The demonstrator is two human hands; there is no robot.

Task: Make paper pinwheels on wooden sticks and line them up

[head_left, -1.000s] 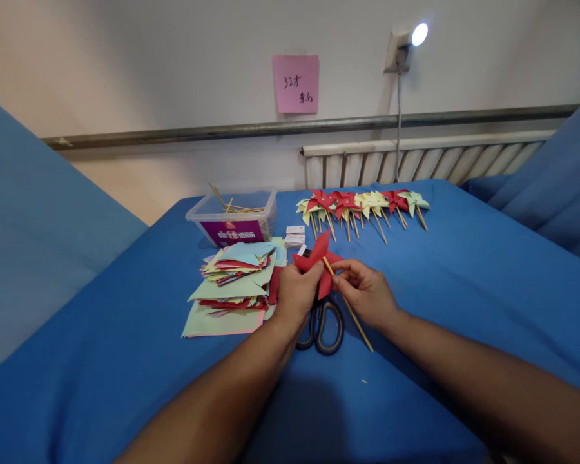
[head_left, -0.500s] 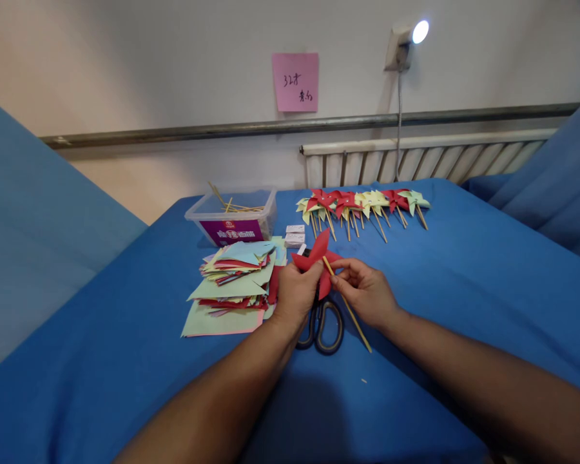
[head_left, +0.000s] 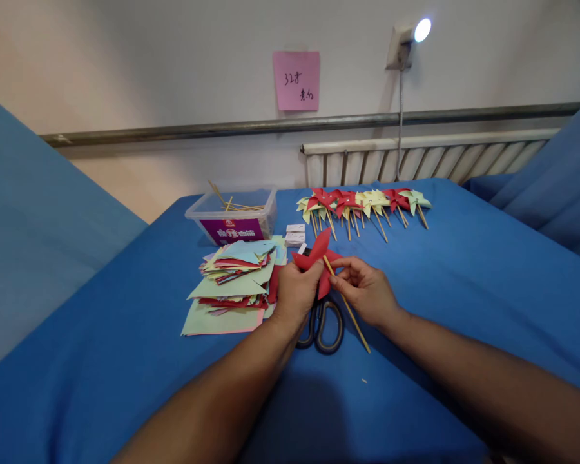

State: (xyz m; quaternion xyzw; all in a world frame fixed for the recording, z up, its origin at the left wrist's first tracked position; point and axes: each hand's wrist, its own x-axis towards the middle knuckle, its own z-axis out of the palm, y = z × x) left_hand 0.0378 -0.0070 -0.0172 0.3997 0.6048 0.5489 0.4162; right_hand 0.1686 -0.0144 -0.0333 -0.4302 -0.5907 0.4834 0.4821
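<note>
A red paper pinwheel (head_left: pixel 321 243) is pinched in my left hand (head_left: pixel 297 291), with the thumb pressed near its centre. My right hand (head_left: pixel 367 293) is closed on a thin wooden stick (head_left: pixel 352 316), whose upper end lies against the pinwheel and whose lower end slants down to the right. Whether stick and paper are joined cannot be seen. Beneath the hands, black-handled scissors (head_left: pixel 329 328) lie on the blue cloth, their blades mostly hidden. Just left of my left hand are stacked coloured paper pieces (head_left: pixel 232 283).
A clear plastic box (head_left: pixel 236 216) with wooden sticks stands at the back left. Two small white boxes (head_left: pixel 295 236) sit beside it. Several finished-looking pinwheels (head_left: pixel 362 203) lie in a row at the back. A tiny scrap (head_left: pixel 364 381) rests on the blue cloth (head_left: pixel 464 309).
Almost nothing differs. Both hands keep their hold on the pinwheel and stick; the view has shifted very slightly.
</note>
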